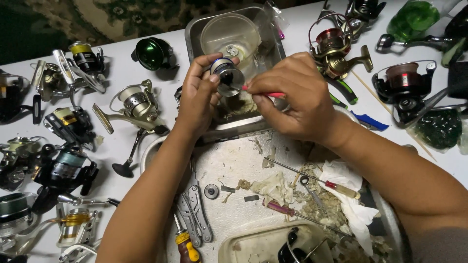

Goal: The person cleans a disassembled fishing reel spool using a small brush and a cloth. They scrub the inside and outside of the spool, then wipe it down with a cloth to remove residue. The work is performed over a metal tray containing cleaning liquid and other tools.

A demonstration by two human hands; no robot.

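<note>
My left hand (199, 97) holds a small silver reel spool (226, 74) up over a metal tray (195, 29). My right hand (292, 97) grips a thin red-handled tool (267, 93) whose tip touches the spool's side. Both hands hover above a dirty white work board (234, 156) strewn with grease scraps, rags and small parts.
Many spinning fishing reels (136, 104) lie on the white table to the left and at the right (407, 83). A clear plastic cup (229, 34) sits in the metal tray. Pliers (195, 209), screwdrivers (317, 181), a washer (211, 191) and white tissue (348, 195) lie on the board.
</note>
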